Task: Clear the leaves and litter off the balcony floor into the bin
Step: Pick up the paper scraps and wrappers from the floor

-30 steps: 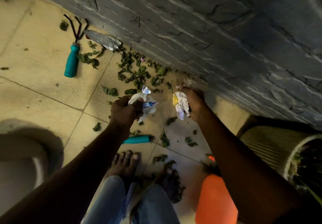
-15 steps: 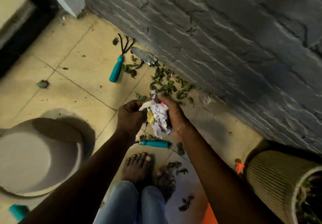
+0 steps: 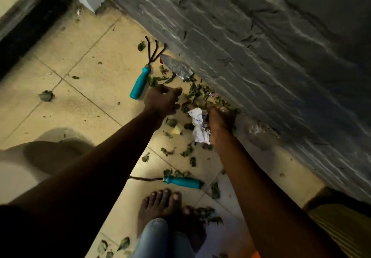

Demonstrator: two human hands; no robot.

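Green leaves (image 3: 197, 95) lie scattered on the tiled floor along the foot of the stone wall. My right hand (image 3: 219, 124) grips a bundle of crumpled white paper litter (image 3: 197, 126) just above the floor. My left hand (image 3: 163, 101) hovers over the leaves with loosely curled fingers and holds nothing. A silver foil wrapper (image 3: 176, 68) lies against the wall beyond it. A small yellow scrap (image 3: 176, 130) sits on the tile between my hands. More leaves (image 3: 202, 215) lie by my bare feet.
A teal-handled hand rake (image 3: 143, 73) lies left of the foil. Another teal-handled tool (image 3: 180, 181) lies in front of my toes. A pale round bin (image 3: 14, 169) is at the left edge, a ribbed pot (image 3: 341, 225) at lower right. The grey stone wall (image 3: 261, 47) bounds the right.
My left hand has let go of the paper and moved forward over the leaves. The right hand now holds the whole litter bundle alone, lower and nearer the wall.
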